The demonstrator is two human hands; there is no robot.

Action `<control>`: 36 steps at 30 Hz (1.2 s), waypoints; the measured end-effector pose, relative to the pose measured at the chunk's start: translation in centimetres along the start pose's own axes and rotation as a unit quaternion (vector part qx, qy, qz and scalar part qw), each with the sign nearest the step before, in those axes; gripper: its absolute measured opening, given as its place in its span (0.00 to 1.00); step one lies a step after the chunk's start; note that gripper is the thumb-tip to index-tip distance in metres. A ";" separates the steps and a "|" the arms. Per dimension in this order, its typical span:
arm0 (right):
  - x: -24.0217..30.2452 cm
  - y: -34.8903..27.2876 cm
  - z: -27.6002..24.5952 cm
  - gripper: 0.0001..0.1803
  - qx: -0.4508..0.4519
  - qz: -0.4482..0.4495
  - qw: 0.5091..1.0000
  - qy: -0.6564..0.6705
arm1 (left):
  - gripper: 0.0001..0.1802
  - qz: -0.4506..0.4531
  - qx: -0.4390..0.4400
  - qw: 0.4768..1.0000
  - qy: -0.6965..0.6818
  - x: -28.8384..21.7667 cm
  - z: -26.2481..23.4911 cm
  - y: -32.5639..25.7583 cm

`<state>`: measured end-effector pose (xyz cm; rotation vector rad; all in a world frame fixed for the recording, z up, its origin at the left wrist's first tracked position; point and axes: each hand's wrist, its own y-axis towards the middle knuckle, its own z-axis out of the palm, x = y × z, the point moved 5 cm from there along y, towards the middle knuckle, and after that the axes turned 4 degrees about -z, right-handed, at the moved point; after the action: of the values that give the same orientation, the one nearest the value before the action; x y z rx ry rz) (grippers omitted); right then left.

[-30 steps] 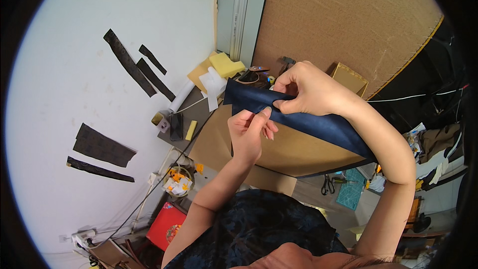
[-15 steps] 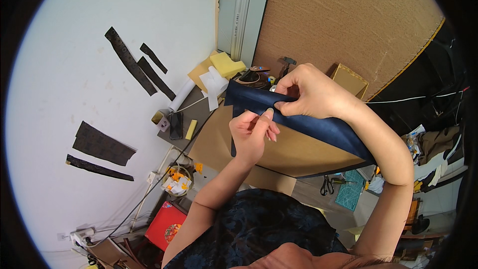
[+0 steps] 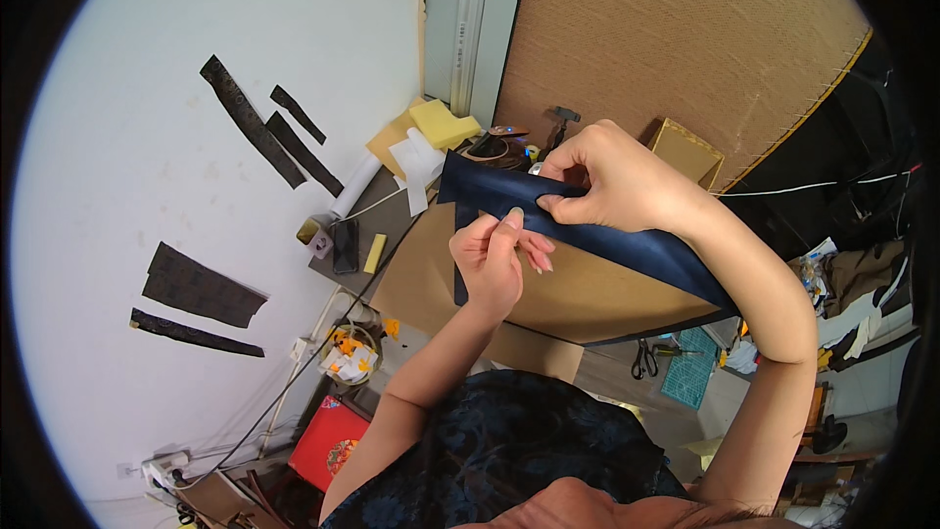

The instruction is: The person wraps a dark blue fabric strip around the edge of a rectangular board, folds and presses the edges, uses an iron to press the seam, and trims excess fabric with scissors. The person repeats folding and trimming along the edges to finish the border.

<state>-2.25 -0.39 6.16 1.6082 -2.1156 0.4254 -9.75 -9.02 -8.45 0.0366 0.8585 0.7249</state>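
Navy material [image 3: 636,248] at the panel's far edge [image 3: 627,304]: right hand [image 3: 612,181] pinching it, left hand [image 3: 490,260] half-curled, hold unclear. You should keep tension even.

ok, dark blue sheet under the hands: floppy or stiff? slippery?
Likely floppy: the dark blue sheet bends along the tan panel. Possibly slick: its face has a smooth sheen. Probably light, as it looks thin.

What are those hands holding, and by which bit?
The right hand pinches the dark blue sheet by its upper edge; the left hand touches it further left, maybe gripping.
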 end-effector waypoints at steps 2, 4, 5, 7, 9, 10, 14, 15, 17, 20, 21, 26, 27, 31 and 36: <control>-0.2 0.0 0.1 0.08 -0.003 -0.004 1.000 0.000 | 0.18 0.017 0.013 1.000 0.013 -0.2 0.1 0.1; -0.5 0.1 0.1 0.07 0.000 0.005 1.000 -0.009 | 0.18 0.011 0.015 0.999 0.030 -0.3 0.1 0.3; -0.5 0.2 0.0 0.08 -0.008 -0.003 1.000 0.000 | 0.18 -0.001 0.013 0.999 0.040 -0.3 0.0 0.4; -0.6 0.3 -0.1 0.08 -0.020 0.006 1.000 0.001 | 0.18 -0.032 0.002 0.998 0.052 -0.2 -0.2 0.4; -0.5 0.4 -0.3 0.08 -0.013 0.004 1.000 -0.008 | 0.18 -0.067 -0.011 0.996 0.057 0.1 -0.3 0.3; -0.4 0.5 -0.3 0.08 -0.011 0.008 1.000 -0.019 | 0.18 -0.070 -0.012 0.996 0.047 0.1 -0.3 0.3; 0.4 1.0 -0.3 0.12 -0.013 -0.017 0.998 -0.053 | 0.19 -0.078 -0.008 0.997 0.028 0.1 -0.5 0.1; 0.4 1.2 -0.3 0.12 -0.009 -0.016 0.998 -0.054 | 0.19 -0.078 -0.008 0.997 0.023 0.1 -0.6 0.1; 0.4 1.6 -0.2 0.13 -0.001 -0.013 0.997 -0.075 | 0.20 -0.070 0.000 0.997 0.013 0.1 -0.5 0.1; 0.2 1.8 -0.3 0.12 0.008 -0.010 0.995 -0.095 | 0.19 -0.060 0.005 0.998 0.027 -0.1 -0.1 0.4; 0.1 1.8 -0.4 0.12 0.008 -0.012 0.997 -0.076 | 0.18 -0.061 0.008 0.997 0.042 -0.1 0.0 0.4; 0.3 1.9 -0.5 0.14 0.016 -0.014 0.997 -0.076 | 0.25 -0.073 0.002 0.980 0.186 -1.2 -0.8 0.4; 0.5 2.2 -0.3 0.14 0.022 -0.020 0.996 -0.086 | 0.28 -0.072 -0.001 0.973 0.220 -1.5 -1.2 0.3; 0.9 3.7 0.2 0.15 0.030 -0.031 0.987 -0.154 | 0.21 0.057 -0.080 0.972 0.212 -4.0 -3.9 1.0; 0.5 4.0 0.2 0.14 0.028 -0.022 0.989 -0.143 | 0.20 0.145 -0.116 0.979 0.089 -3.3 -4.7 3.8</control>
<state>-6.19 0.19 6.35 1.8389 -2.2853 0.2543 -16.58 -9.28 -8.16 -0.1151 0.9446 1.1112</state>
